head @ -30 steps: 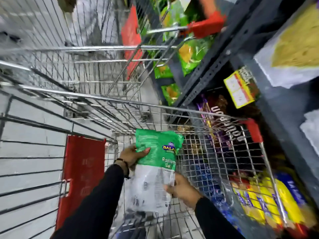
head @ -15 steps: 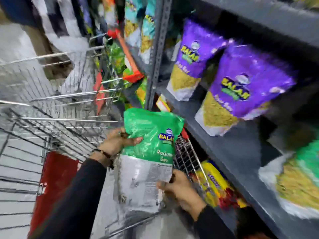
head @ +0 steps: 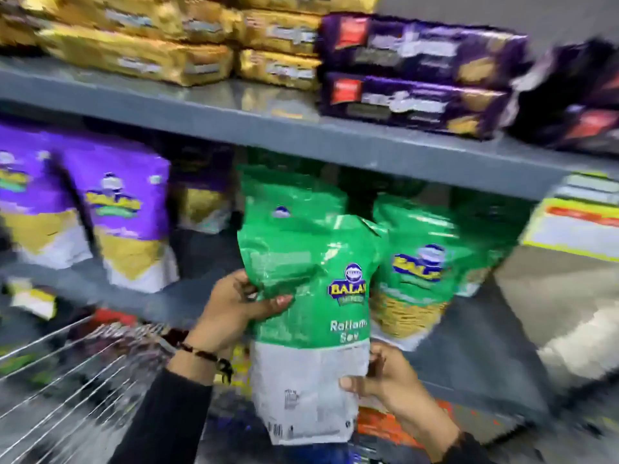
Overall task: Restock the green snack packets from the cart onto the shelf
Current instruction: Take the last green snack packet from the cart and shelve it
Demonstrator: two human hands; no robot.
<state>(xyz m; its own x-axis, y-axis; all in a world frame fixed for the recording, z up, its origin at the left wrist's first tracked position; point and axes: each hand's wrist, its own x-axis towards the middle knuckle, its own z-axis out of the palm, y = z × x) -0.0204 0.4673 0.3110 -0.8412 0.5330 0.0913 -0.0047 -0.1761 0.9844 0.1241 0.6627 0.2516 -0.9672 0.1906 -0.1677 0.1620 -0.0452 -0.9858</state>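
I hold a green snack packet (head: 311, 316) upright with both hands in front of the grey shelf (head: 335, 142). My left hand (head: 234, 309) grips its left edge near the middle. At the packet's white lower right corner sits my right hand (head: 388, 383), closed on it. Behind the held packet, two more green packets stand on the shelf, one directly behind (head: 291, 195) and one to the right (head: 418, 262). The wire cart (head: 67, 380) is at the lower left, its contents blurred.
Purple packets (head: 117, 216) stand on the same shelf to the left. Gold packets (head: 150, 51) and dark purple packs (head: 418, 75) lie on the shelf above. A yellow price label (head: 576, 222) hangs at the right. Bare shelf surface (head: 469, 346) shows at the right of the green packets.
My view has swung from the cart up to the shelf. Both hands have carried the green packet out of the cart and up toward the shelved green packets.
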